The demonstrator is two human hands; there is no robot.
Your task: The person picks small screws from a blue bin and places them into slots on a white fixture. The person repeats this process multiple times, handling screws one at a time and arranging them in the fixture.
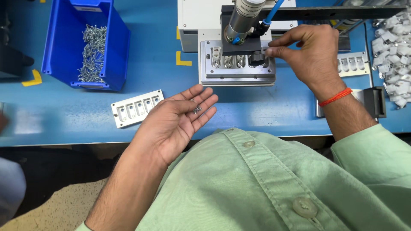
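We noted the left hand (180, 117) lay wide, cradling loose screws (197, 109) that could roll off, while the right hand (306, 53), at 1 o'clock, pinched a small part (266, 50) over the fixture (237, 64), risking misseating.

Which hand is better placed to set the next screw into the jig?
Probably right: the right hand already pinches at the metal fixture under the driver head. The left hand lies palm-up, apart, holding small screws.
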